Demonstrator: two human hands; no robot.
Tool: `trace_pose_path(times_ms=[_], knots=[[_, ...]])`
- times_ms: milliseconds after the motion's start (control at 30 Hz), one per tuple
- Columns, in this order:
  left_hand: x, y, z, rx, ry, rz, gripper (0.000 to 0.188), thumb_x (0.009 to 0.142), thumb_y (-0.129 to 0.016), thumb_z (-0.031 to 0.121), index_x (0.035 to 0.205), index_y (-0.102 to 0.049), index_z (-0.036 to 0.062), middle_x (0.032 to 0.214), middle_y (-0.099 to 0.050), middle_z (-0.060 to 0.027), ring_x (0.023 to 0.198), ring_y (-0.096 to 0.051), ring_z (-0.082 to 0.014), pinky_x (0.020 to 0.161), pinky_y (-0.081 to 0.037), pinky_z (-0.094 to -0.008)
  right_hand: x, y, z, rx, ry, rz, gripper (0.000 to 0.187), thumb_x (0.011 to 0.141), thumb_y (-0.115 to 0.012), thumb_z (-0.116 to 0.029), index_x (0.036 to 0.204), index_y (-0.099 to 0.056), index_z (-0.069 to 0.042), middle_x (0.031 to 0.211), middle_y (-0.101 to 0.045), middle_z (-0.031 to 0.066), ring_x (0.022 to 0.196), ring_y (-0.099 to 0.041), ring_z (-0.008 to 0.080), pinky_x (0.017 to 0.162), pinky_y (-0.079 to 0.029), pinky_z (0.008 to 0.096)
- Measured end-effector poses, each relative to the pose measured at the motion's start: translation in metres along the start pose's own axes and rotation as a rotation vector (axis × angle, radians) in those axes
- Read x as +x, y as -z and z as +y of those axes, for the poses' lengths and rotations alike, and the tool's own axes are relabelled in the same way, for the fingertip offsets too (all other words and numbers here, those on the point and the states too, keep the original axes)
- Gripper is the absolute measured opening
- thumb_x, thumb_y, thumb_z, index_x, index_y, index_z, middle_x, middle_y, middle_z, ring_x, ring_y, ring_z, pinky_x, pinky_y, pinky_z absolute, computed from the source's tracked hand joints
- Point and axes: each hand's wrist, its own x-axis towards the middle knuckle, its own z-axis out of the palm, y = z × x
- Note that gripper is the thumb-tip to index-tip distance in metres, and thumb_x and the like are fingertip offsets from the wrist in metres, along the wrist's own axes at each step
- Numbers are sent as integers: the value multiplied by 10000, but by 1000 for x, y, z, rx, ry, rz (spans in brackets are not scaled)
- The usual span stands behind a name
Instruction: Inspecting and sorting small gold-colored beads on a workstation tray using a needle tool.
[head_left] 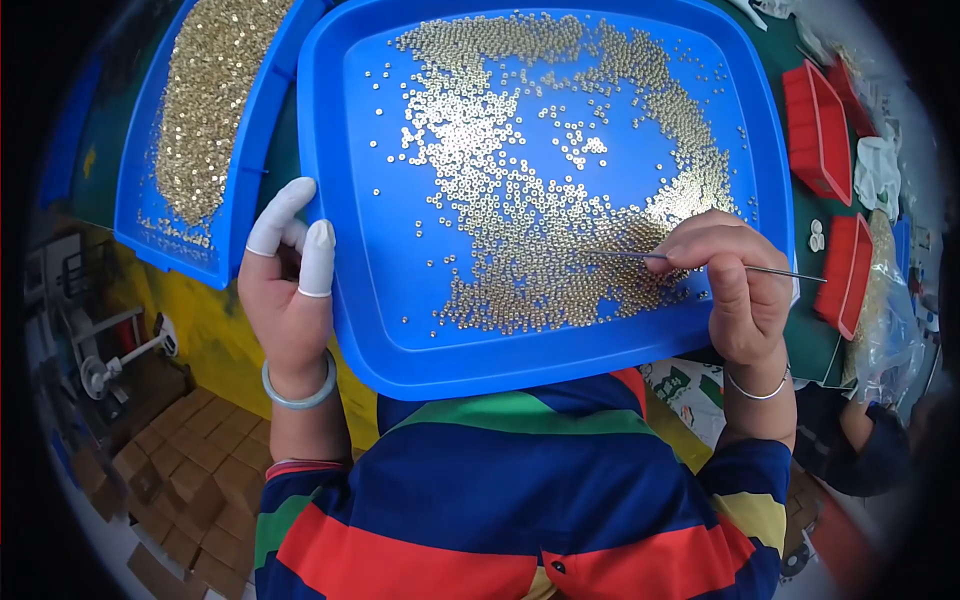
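A large blue tray [420, 372] lies in front of my body, with many small gold ring-shaped pieces [530, 230] spread over its floor. My left hand [285, 270], with white finger cots on thumb and fingers, is curled at the tray's left rim, fingertips against it. Over the right side of the tray, my right hand [735, 280] pinches a thin metal rod [785, 273] between thumb and fingers. The rod's tip points left and lies low over the dense gold pieces; I cannot tell whether it touches them.
Left of the tray stands another blue tray [255, 130] with a heap of gold pieces [215, 90]. Red bins [848, 270] and a clear plastic bag [890, 350] are at the right. Brown cardboard boxes [190, 440] stack at the lower left. A person's arm [858, 425] shows at the lower right.
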Motion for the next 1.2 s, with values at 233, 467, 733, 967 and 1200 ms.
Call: trace_pose_path(times_ms=[233, 467, 733, 967, 1200], knots=[[8, -10, -16, -117, -3, 14, 317, 851, -565, -9, 1168, -555, -29, 737, -431, 66, 668, -380, -13, 620, -304, -147, 2, -2, 11, -3, 8, 34, 180, 911, -501, -115, 873, -619, 16, 784, -647, 109, 703, -606, 224, 625, -474, 304], [8, -11, -20, -120, -27, 7, 307, 858, -552, -11, 1164, -555, -34, 749, -438, 65, 676, -381, -15, 631, -308, -148, 4, -5, 9, -20, -5, 12, 173, 894, -492, -101, 852, -620, 8, 782, -643, 118, 713, -611, 241, 638, -479, 313], [6, -9, -22, -137, -39, 13, 301, 864, -542, -8, 1163, -555, -37, 768, -467, 57, 690, -396, -19, 648, -322, -153, 3, -6, 5, -94, 40, -33, 167, 869, -481, -88, 820, -616, -1, 770, -635, 127, 726, -620, 266, 653, -490, 327], [6, -11, -22, -134, -51, 23, 295, 869, -536, -2, 1161, -556, -38, 805, -501, 46, 710, -412, -21, 668, -337, -154, 1, -6, 4, -116, 34, -22, 161, 863, -490, -88, 805, -613, -2, 763, -633, 124, 721, -625, 271, 649, -494, 331], [6, -12, -21, -124, -48, 27, 294, 870, -535, -2, 1160, -557, -37, 822, -510, 42, 715, -415, -23, 674, -345, -157, 0, -5, 8, -81, 40, -23, 122, 860, -498, -57, 838, -605, -1, 769, -639, 121, 716, -628, 261, 645, -495, 317]])
